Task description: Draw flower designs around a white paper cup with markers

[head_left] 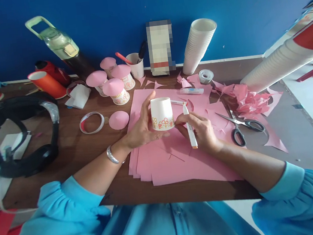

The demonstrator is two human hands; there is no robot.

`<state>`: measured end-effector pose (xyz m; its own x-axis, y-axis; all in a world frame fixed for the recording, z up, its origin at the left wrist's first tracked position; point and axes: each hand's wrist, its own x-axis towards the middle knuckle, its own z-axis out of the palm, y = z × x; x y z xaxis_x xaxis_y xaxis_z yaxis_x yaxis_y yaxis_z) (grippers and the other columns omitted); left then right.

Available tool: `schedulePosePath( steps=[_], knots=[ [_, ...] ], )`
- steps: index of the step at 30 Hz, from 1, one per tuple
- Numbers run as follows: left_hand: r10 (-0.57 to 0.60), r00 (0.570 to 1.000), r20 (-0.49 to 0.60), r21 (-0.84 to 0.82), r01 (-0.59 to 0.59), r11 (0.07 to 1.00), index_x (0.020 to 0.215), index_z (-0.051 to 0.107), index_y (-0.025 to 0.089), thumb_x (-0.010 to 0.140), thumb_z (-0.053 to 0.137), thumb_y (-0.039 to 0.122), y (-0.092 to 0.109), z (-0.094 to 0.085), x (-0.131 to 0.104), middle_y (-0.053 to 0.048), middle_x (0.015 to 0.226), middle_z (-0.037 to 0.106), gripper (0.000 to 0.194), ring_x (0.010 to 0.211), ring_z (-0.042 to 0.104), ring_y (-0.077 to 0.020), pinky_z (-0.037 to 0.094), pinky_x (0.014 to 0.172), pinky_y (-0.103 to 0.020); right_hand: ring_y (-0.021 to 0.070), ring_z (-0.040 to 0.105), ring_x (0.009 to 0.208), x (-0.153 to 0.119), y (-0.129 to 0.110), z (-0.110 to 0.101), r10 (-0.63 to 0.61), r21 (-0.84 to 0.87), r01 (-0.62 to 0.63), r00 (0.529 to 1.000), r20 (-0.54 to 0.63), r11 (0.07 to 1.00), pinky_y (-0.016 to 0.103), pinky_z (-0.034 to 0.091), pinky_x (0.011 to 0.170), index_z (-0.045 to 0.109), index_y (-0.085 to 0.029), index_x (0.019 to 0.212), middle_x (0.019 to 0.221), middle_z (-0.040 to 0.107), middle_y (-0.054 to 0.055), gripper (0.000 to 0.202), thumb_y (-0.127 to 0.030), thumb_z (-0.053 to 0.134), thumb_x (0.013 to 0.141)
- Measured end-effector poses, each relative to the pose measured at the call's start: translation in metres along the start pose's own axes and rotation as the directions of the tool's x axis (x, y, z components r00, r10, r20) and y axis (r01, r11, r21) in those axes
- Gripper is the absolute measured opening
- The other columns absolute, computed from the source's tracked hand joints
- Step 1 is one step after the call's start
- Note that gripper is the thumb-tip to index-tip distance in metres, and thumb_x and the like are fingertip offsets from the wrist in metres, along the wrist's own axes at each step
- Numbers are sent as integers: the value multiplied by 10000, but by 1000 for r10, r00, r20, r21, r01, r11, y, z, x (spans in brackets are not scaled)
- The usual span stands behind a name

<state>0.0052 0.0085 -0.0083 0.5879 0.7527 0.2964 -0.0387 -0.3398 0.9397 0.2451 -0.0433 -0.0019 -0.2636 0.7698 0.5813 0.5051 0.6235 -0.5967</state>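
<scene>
My left hand [142, 130] is closed around an upside-down white paper cup [161, 109], thumb along its left side and fingers underneath. Red and orange flowers are drawn in a band near the cup's rim. Between the fingers of my right hand [201, 129] is a white marker [190, 130], its tip pointing up and an orange end at the bottom. The right fingertips come close to the cup's lower right edge; whether they touch it I cannot tell. Beneath both hands lies a stack of pink paper [175, 160].
Several cups with pink cone tops [113, 87] stand at the back left, near a loose pink cone [118, 120] and a tape roll [92, 123]. Scissors [239, 123] and pink scraps [252, 99] lie right. Tall cup stacks [199, 46] and a bottle [62, 45] stand behind.
</scene>
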Motion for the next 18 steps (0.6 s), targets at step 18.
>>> schedulePosePath(
  steps=[18],
  knots=[
    [199, 960, -198, 484, -81, 871, 1714, 179, 283, 931, 824, 606, -2, 6, -2, -227, 1701, 435, 1065, 1526, 569, -400, 573, 1208, -585, 199, 780, 854, 0, 2, 2, 151, -14, -151, 989, 9, 988, 324, 620, 760, 670, -267, 1144, 989, 797, 42, 121, -240, 656, 1026]
  ],
)
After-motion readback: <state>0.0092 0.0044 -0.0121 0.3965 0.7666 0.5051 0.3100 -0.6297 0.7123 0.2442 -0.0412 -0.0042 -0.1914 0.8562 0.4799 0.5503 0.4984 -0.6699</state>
